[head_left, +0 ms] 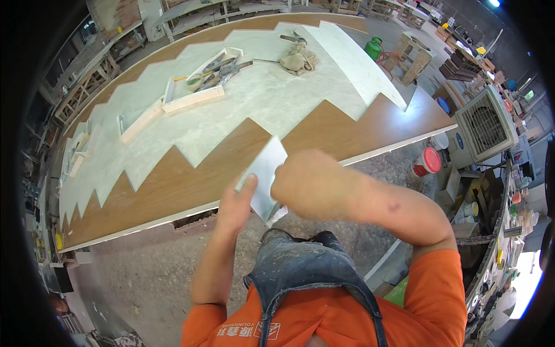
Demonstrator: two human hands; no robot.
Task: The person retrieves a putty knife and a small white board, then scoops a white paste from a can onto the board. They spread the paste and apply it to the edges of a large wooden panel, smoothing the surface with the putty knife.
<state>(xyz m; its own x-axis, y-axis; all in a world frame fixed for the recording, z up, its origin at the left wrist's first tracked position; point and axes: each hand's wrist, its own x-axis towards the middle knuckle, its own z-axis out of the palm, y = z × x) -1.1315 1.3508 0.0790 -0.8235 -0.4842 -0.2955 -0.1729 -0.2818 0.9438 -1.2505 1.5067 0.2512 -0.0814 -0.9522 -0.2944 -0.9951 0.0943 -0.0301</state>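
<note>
Mottled grey floor (139,277), wooden workbench (85,59) at upper left, bright lamp (494,3) upper right.

The desk (225,165) stretches before you from left to right, with a sheet (231,124) lying on it. Just this side of its near edge, a small panel (265,178) sits between your hands: left hand (234,207) on its left edge, right hand (305,182) against its right side. Beyond them, left of centre on the sheet, is a tray (193,99) with tools (222,70) and a tape roll (195,81) in it; a strip (141,120) lies left of the tray. A cloth (299,59) rests right of the tray. Past the desk's right end stands a gas cylinder (373,48); nearer you, right of the desk, a bucket (426,162) stands left of an air cooler (484,124).
</note>
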